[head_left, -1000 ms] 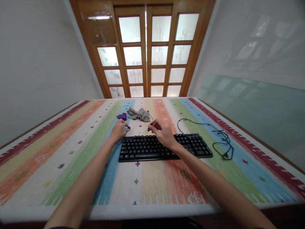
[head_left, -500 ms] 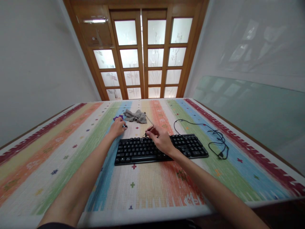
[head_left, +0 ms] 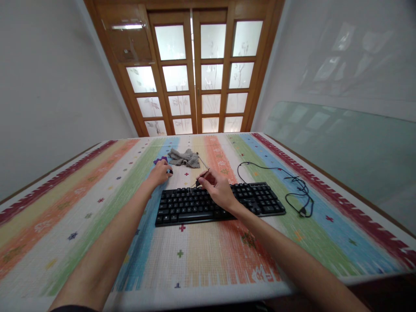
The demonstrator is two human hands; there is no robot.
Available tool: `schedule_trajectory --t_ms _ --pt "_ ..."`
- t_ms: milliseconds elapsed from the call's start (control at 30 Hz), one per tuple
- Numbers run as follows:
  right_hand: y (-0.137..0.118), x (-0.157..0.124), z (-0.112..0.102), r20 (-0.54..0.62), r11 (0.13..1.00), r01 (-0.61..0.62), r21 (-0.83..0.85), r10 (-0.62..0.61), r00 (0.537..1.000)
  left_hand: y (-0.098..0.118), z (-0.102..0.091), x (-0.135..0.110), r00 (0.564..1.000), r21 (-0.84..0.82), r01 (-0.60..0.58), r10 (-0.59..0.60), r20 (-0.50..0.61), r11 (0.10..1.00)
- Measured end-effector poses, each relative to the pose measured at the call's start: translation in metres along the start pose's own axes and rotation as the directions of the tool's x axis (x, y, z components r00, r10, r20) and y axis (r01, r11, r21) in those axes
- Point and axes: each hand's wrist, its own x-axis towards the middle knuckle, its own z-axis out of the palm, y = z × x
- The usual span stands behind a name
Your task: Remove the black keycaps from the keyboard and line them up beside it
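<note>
The black keyboard (head_left: pixel 191 207) lies on the striped tablecloth in front of me. My right hand (head_left: pixel 217 187) is closed above its top rows, pinching what looks like a wire keycap puller (head_left: pixel 197 183). Thin wires reach down from it to the upper keys, and a slender rod sticks out toward the grey cloth. My left hand (head_left: pixel 159 173) rests on the table beyond the keyboard's left corner. Its fingers are curled around a small dark object (head_left: pixel 169 172) with a bluish part, too small to name. A purple piece (head_left: pixel 160 160) shows just behind that hand.
A crumpled grey cloth (head_left: pixel 184 158) lies beyond the keyboard. The keyboard's black cable (head_left: pixel 300 190) lies loosely coiled on the right. The striped tablecloth (head_left: pixel 107 216) covers the table. Wooden glass-paned doors (head_left: pixel 194 104) stand at the far end, with a pale green glass panel (head_left: pixel 341 147) along the right wall.
My right hand has shifted slightly left, and the wires now slant lower left over the upper keys. My left hand stays in nearly the same place.
</note>
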Motion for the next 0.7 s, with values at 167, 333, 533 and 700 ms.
schedule_trajectory --t_ms 167,333,533,700 --pt "0.0 0.001 0.002 0.006 0.999 -0.019 0.048 0.019 1.0 -0.004 0.003 -0.002 1.0 0.006 0.011 -0.011 -0.005 1.0" --pt "-0.001 0.002 0.006 0.013 0.998 -0.033 0.061 0.032 0.999 -0.003 0.002 -0.004 1.0 -0.033 0.017 -0.018 -0.022 0.999" --pt "-0.001 0.006 0.013 0.038 0.997 -0.027 0.072 0.024 0.999 0.007 -0.003 -0.013 0.995 -0.137 0.045 -0.056 -0.078 0.99" --pt "0.0 0.012 0.023 0.068 0.999 -0.03 0.017 0.029 0.997 0.027 -0.011 -0.041 0.996 -0.295 0.023 -0.047 -0.074 0.955"
